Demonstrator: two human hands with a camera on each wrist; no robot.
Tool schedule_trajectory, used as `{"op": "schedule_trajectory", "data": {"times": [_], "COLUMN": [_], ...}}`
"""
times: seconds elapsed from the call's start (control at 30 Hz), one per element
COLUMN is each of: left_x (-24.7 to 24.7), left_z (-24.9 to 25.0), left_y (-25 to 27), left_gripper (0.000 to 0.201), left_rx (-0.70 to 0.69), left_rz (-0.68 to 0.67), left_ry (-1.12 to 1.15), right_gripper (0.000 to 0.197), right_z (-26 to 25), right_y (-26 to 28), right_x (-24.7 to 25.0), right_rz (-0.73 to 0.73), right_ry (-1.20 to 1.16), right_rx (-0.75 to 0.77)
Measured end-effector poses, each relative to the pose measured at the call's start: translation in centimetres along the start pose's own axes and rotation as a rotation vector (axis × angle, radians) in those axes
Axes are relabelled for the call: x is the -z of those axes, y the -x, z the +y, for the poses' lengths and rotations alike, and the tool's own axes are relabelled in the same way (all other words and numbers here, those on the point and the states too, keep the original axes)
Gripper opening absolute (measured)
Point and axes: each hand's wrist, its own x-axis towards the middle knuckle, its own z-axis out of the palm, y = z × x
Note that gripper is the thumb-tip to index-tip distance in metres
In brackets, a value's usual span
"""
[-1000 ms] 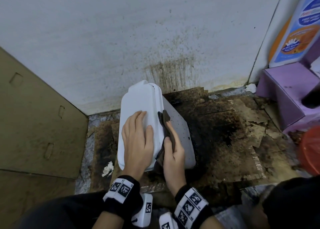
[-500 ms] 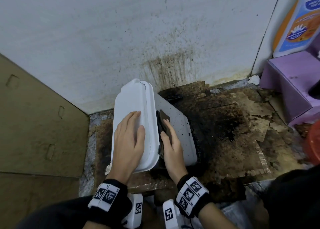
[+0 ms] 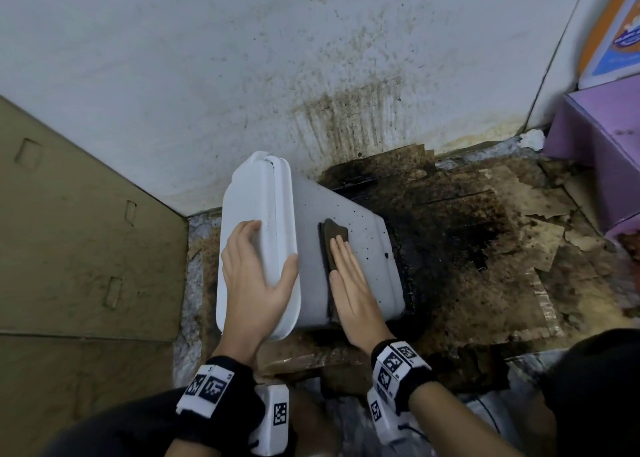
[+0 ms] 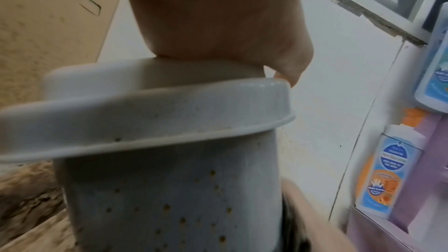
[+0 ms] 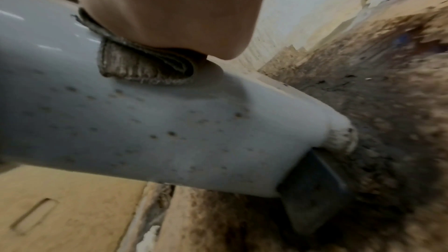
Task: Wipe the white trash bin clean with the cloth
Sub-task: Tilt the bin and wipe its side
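The white trash bin [image 3: 360, 249] stands tilted to the left on the stained floor, its lid [image 3: 249, 214] shut and its side speckled with dark spots [image 5: 169, 122]. My left hand [image 3: 252, 276] lies on the lid, fingers straight and thumb over the lid's right rim [image 4: 145, 122]. My right hand [image 3: 353, 283] lies flat with straight fingers on a dark folded cloth [image 3: 334, 235], pressing it on the bin's side. In the right wrist view the cloth [image 5: 135, 68] bunches under my palm.
A stained white wall [image 3: 311, 76] rises just behind the bin. Cardboard [image 3: 69, 231] stands at the left. Soaked, blackened cardboard [image 3: 485, 249] covers the floor to the right. A purple stool [image 3: 602, 145] and detergent bottles [image 4: 387, 170] sit at the far right.
The bin has tipped further left, showing more of its side. My right hand has moved the cloth from the lid's edge out onto the bin's side and now lies flatter.
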Motion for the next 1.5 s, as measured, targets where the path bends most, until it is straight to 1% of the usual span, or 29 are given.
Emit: {"op": "schedule_trajectory", "data": {"times": [0.1,0.17,0.27,0.33,0.4,0.5,0.57,0.7,0.77,0.83,0.93,1.0,1.03,1.2,1.27,1.33,1.43,1.5], "left_x": [0.2,0.2,0.2,0.3,0.3,0.2,0.2,0.5,0.8,0.9,1.2,1.3,1.3,1.2,1.1,1.0,0.9,0.9], "left_z": [-0.2,-0.2,-0.2,-0.4,-0.7,-1.2,-1.4,-1.6,-1.8,-2.0,-2.4,-2.6,-2.6,-2.4,-2.4,-2.4,-2.3,-2.3], "left_y": [0.0,0.0,0.0,0.0,0.0,-0.1,-0.1,0.1,0.1,0.1,0.1,0.2,0.2,0.1,0.0,0.0,0.0,0.1], "left_gripper": [0.067,0.066,0.067,0.068,0.069,0.069,0.068,0.069,0.069,0.068,0.065,0.065,0.065,0.067,0.067,0.067,0.065,0.066], "left_rx": [0.004,0.003,0.002,0.001,-0.002,-0.004,0.001,0.002,0.003,0.017,0.027,0.024,0.022,0.016,0.016,0.020,0.009,0.012], "left_rz": [0.005,0.000,-0.007,-0.013,-0.020,-0.020,-0.011,-0.008,-0.009,-0.012,-0.016,-0.020,-0.019,-0.021,-0.024,-0.026,-0.022,-0.022], "left_ry": [0.009,0.014,0.014,0.015,0.009,0.001,-0.004,0.015,0.017,0.032,0.056,0.061,0.061,0.055,0.048,0.049,0.035,0.033], "right_gripper": [0.053,0.052,0.053,0.053,0.055,0.054,0.053,0.054,0.054,0.053,0.053,0.054,0.054,0.055,0.056,0.055,0.053,0.053], "right_z": [3.6,4.6,3.6,1.7,-1.2,-5.5,-6.2,-3.2,-1.0,2.0,7.5,9.6,9.9,7.1,5.7,3.4,-1.2,-3.3], "right_y": [-0.2,-0.3,-0.6,-0.8,-0.7,0.1,0.4,0.2,0.2,0.5,1.1,1.2,1.2,-0.1,-0.3,-0.3,0.0,0.2], "right_x": [0.8,1.0,0.3,-0.6,-1.6,-3.1,-3.4,-2.0,-1.3,-0.6,0.7,1.2,1.2,0.7,0.1,-0.8,-2.6,-3.1], "right_rz": [0.012,0.021,0.054,0.089,0.084,0.044,0.040,0.007,-0.004,0.030,0.093,0.101,0.104,0.126,0.134,0.140,0.137,0.128], "right_ry": [0.059,0.038,-0.058,-0.082,-0.075,-0.063,-0.052,0.085,0.112,0.125,0.149,0.142,0.120,-0.074,-0.101,-0.111,-0.146,-0.143], "right_rx": [-0.094,-0.148,-0.218,-0.225,-0.165,-0.004,0.061,0.169,0.139,0.061,-0.133,-0.234,-0.263,-0.407,-0.409,-0.358,-0.216,-0.134]}}
